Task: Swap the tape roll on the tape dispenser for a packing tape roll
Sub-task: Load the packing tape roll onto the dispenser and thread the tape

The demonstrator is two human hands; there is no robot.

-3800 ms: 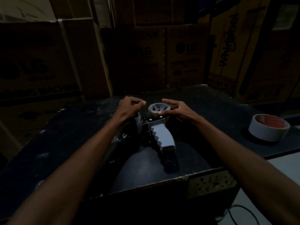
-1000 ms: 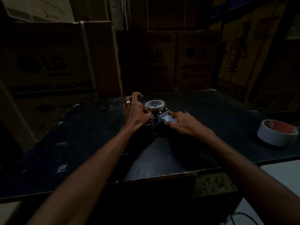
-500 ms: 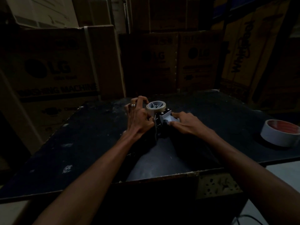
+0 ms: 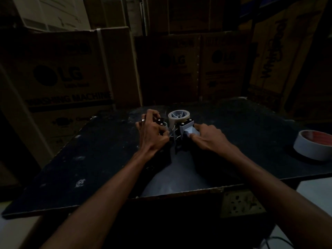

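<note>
Matt grey plastic tape dispenser (image 4: 186, 131) with shiny metal screws, on a scuffed, dull black table (image 4: 100, 159); cardboard boxes (image 4: 59, 72).

Left carton (image 4: 68, 76): "LG", "WASHING MACHINE". Rear cartons (image 4: 195, 65): "LG".

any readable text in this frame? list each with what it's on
"LG" – logo on left box
"WASHING MACHINE" – dim, lower on the same box
"LG" – middle box
"LG" – box beside it
"Whirlpool" – sideways on right box, partly dark, probable
Small print under the logos and on the white box at top left: too blurred to read.
None readable on the dispenser or tape roll.
</note>
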